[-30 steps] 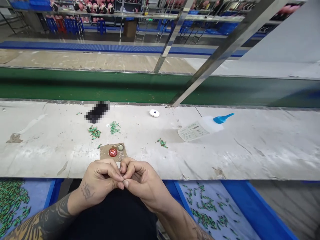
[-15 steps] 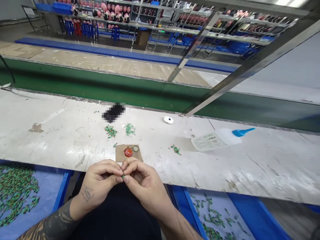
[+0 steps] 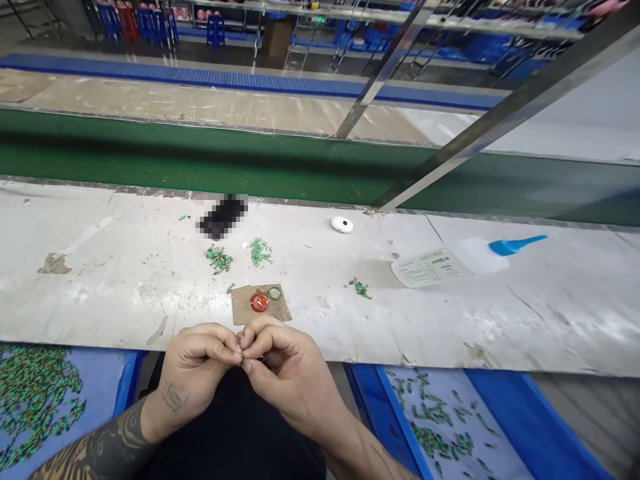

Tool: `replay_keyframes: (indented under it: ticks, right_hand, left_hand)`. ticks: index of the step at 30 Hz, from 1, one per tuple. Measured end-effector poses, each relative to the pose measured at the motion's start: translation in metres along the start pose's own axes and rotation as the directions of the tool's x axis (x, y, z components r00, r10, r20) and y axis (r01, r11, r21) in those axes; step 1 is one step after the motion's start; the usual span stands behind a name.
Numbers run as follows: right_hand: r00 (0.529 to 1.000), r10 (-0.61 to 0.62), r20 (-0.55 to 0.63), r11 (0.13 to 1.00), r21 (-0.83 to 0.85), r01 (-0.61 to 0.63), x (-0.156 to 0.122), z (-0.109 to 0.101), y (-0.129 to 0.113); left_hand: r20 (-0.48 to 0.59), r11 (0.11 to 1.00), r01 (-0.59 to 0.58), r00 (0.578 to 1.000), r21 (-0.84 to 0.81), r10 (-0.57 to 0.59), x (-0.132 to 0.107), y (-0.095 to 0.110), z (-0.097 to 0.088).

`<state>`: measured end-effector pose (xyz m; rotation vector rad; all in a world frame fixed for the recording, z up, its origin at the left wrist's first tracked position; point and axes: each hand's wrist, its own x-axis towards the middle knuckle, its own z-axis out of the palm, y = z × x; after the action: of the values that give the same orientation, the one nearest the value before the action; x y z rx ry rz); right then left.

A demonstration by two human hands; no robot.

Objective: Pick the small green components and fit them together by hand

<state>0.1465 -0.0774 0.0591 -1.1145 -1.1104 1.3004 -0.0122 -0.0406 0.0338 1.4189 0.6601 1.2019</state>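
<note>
Left hand (image 3: 197,373): bending its fingers inward, pressing thumb and forefinger together at the tips, meeting the other hand's tips.
Right hand (image 3: 287,373): curling likewise, pinching thumb against forefinger; cannot tell what, if anything, is showing between the tips of either hand.
Cardboard piece (image 3: 241,305): lying flat on the pale worktop (image 3: 310,267), just beyond the fingertips.
Round red piece (image 3: 259,302): resting on the cardboard, shining.
Pale disc (image 3: 275,293): sitting beside the red one, toward the far right corner.
Green bead-like pieces (image 3: 219,259): heaping loosely beyond the cardboard, to the left.
Paler, finer green bits (image 3: 260,252): spreading just right of that heap.
Small green cluster (image 3: 361,288): lying apart, well right of the cardboard.
White oval object (image 3: 342,225): resting near the worktop's far edge.
Bottle (image 3: 433,267): lying on its side, pointing its blue nozzle (image 3: 505,247) rightward.
Dark patch (image 3: 223,217): lying behind the heap, showing only as pixels.
Left blue tray (image 3: 126,388): holding many green pieces below the worktop's near edge.
Right blue tray (image 3: 520,400): holding fewer, scattering more loosely.
</note>
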Motion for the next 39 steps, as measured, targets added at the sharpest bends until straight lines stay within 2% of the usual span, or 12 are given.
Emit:
replay_keyframes:
  ticks: [6,13,18,26,32,39]
  right_hand:
    - [1.0,-0.002,-0.013,0.996,0.092,0.004,0.012,-0.009,0.001]
    - [0.991,-0.088,-0.1,0.996,0.009,0.089,0.022,-0.022,-0.002]
    - [0.991,-0.079,-0.109,0.997,-0.007,0.078,0.027,-0.036,0.001]
    - [0.991,-0.104,-0.085,0.994,-0.049,0.1,0.03,-0.051,0.008]
    - [0.987,-0.142,-0.07,0.989,-0.048,0.139,0.03,-0.057,0.008]
    - [0.992,-0.106,-0.067,0.991,-0.086,0.1,0.03,-0.06,0.006]
  left_hand:
    - [0.006,1.0,-0.019,1.0,-0.011,0.019,0.01,-0.009,0.002]
    - [-0.033,0.978,0.131,0.99,-0.165,-0.138,0.029,-0.025,0.015]
    - [-0.039,0.98,0.128,0.99,-0.152,-0.136,0.037,-0.029,0.025]
    - [-0.072,0.987,0.093,0.992,-0.129,-0.103,0.04,-0.037,0.034]
    - [-0.089,0.977,0.141,0.984,-0.16,-0.156,0.037,-0.042,0.038]
    - [-0.071,0.972,0.175,0.98,-0.155,-0.188,0.032,-0.041,0.039]
